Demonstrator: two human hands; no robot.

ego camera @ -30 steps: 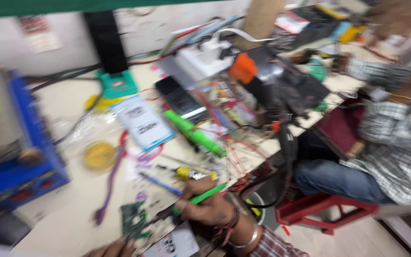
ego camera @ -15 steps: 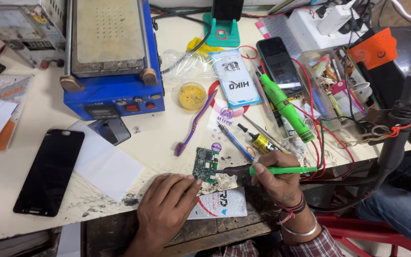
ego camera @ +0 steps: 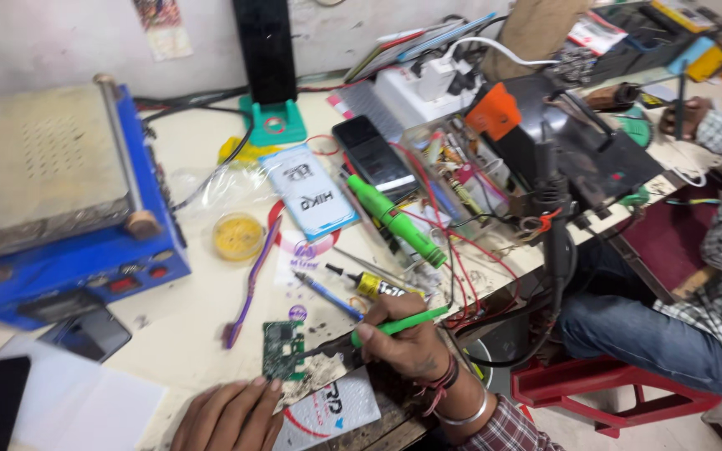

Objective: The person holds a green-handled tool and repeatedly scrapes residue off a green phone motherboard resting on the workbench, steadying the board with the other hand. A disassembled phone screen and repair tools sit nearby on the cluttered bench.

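Circuit board, small and green, is lying flat at the near edge of the workbench, just left of the tool tip working on it. Largest thing on the bench, a blue heating machine with a pale metal top plate, is sitting at the far left. A dark stand with an orange tab is occupying the far right, red wires trailing from it. A white packet with print is lying mid-bench, a dark phone just right of it. A green-handled tool is resting diagonally below the phone. A purple brush is lying left of centre, a yellow round tin just beyond it. Right hand is gripping a green soldering pen, closed around it, the dark tip pointing at the board's right edge. Left hand is resting palm down with fingers spread loosely, fingertips touching the board's near edge, pinning it. Another person in a checked shirt and jeans is sitting at the right.
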